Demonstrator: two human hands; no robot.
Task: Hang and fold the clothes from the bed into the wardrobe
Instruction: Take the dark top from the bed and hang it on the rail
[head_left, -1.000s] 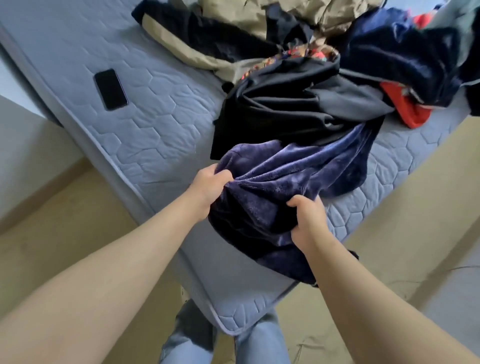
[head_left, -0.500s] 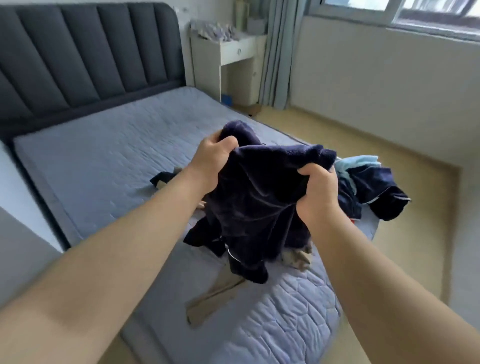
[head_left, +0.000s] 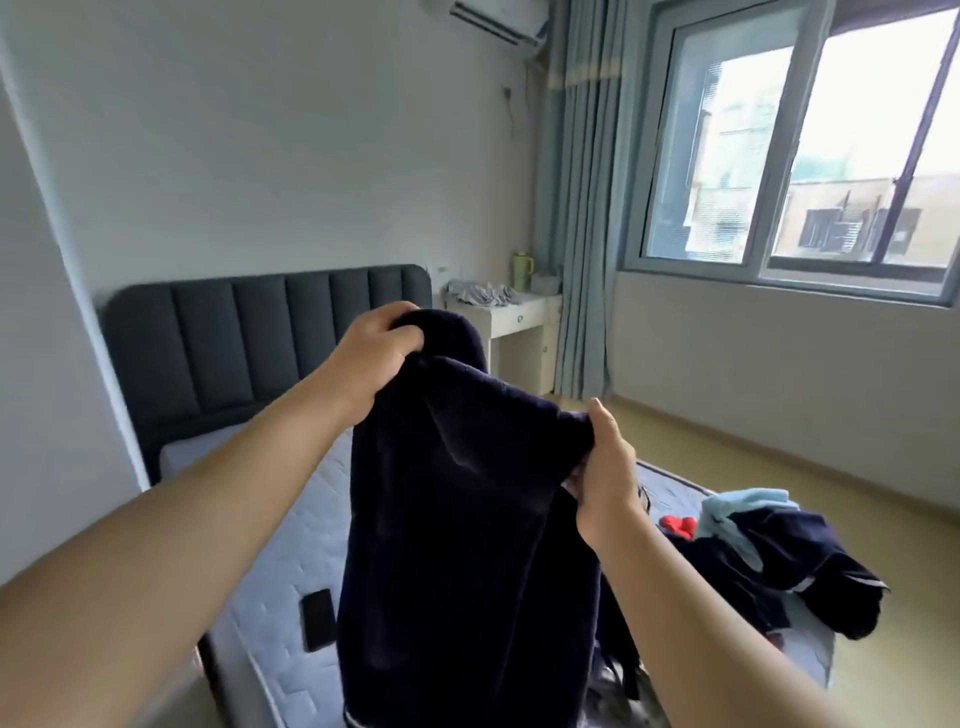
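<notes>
A dark navy fleece garment (head_left: 457, 545) hangs in the air in front of me, held up by its top edge. My left hand (head_left: 374, 358) grips its upper left corner, raised high. My right hand (head_left: 608, 478) pinches the top edge lower down on the right. Below lies the bed (head_left: 280, 571) with its grey-blue quilted mattress. A heap of other clothes (head_left: 769, 551), navy, light blue and red, sits on the bed at the right. The wardrobe is out of view.
A black phone (head_left: 318, 618) lies on the mattress near its left edge. A dark padded headboard (head_left: 249, 343) stands at the back, with a white bedside table (head_left: 514, 332) beside it. Curtains and a window (head_left: 810, 156) fill the right wall; bare floor runs along the right.
Both hands have lifted the navy garment off the pile and up high, so that it hangs down lengthwise. My view has tilted up from the mattress to the room.
</notes>
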